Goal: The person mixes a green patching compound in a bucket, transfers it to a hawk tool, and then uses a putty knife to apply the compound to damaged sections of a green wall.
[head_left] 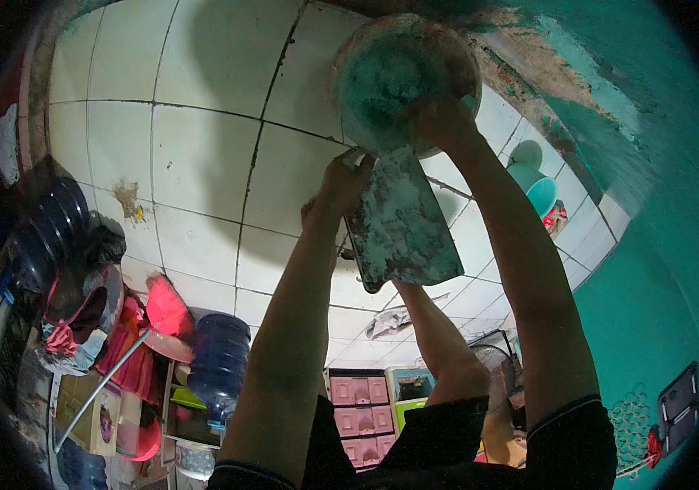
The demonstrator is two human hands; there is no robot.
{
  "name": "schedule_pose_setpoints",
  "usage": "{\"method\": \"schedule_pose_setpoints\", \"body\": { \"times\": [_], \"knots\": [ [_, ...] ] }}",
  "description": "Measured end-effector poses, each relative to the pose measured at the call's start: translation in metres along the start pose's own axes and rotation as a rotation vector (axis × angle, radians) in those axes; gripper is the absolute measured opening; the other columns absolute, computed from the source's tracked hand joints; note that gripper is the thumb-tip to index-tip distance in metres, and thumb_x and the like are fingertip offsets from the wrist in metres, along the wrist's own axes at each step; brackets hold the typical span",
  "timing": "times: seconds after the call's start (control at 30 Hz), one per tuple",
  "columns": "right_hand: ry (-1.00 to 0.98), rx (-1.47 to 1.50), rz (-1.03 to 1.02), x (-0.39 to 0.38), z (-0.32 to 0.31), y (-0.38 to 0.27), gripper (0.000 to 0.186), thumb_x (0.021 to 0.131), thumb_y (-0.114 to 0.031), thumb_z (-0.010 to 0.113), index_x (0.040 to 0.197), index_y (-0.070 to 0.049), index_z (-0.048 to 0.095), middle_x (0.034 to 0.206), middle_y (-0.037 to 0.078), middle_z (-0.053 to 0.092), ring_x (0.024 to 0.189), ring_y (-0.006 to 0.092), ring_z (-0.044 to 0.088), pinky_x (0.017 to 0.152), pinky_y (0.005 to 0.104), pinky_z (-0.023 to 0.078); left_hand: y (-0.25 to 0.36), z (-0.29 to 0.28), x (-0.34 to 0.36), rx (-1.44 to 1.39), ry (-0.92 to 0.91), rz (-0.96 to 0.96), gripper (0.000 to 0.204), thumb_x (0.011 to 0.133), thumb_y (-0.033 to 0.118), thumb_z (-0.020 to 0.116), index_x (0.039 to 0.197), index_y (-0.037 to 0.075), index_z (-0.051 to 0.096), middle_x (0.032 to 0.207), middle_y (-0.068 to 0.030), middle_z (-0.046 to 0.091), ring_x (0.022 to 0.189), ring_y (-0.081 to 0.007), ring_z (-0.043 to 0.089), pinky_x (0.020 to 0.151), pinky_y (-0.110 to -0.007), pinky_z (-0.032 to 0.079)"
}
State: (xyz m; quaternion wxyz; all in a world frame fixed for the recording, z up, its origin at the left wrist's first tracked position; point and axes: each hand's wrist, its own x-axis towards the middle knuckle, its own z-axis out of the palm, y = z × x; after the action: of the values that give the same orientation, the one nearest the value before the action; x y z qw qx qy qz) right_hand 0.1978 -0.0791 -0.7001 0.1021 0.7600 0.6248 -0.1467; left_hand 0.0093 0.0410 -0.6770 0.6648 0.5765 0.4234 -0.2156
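Observation:
A flat rectangular board (410, 224), smeared with whitish paste, hangs tilted over the tiled floor. My left hand (343, 186) is closed on the edge near its upper left corner. Just beyond the board stands a round bucket (350, 91), its inside coated with greenish-white paste. My right hand (445, 124) reaches over the bucket's near right rim, fingers curled. What it holds, if anything, is hidden in the shadow there. The board's far end meets the bucket's near rim, and I cannot tell whether they touch.
A rough, broken strip runs along the base of the green wall (643, 220) at right. A turquoise cup (542, 196) lies near it. Large blue water bottles (219, 359), clothes and plastic bins fill the lower left. Pink drawers (359, 420) stand behind my legs. A crumpled cloth (388, 322) lies underfoot.

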Motion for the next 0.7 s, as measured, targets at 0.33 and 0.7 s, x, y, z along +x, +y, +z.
{"method": "schedule_pose_setpoints", "body": {
  "times": [0.33,0.7],
  "knots": [
    [-0.111,0.251,0.258,0.002,-0.02,0.012,0.024,0.084,-0.023,0.049,0.09,-0.008,0.066,0.086,0.018,0.063,0.081,0.0359,0.061,0.072,0.0441,0.052,-0.01,0.0,0.011,-0.139,-0.066,0.004,0.037,0.086,0.03,0.056,0.109,0.002,0.061,0.099,-0.02,0.065,0.092,-0.0271,0.062,0.08,-0.036,0.047],
    [-0.283,0.333,0.231,-0.009,-0.066,0.023,0.02,0.082,-0.021,0.053,0.092,-0.01,0.066,0.09,0.015,0.064,0.078,0.0295,0.064,0.072,0.0408,0.052,-0.001,0.001,0.002,-0.124,-0.006,0.093,0.036,0.087,0.028,0.056,0.109,0.0,0.06,0.091,-0.0187,0.065,0.081,-0.025,0.063,0.073,-0.035,0.049]
  ]
}}
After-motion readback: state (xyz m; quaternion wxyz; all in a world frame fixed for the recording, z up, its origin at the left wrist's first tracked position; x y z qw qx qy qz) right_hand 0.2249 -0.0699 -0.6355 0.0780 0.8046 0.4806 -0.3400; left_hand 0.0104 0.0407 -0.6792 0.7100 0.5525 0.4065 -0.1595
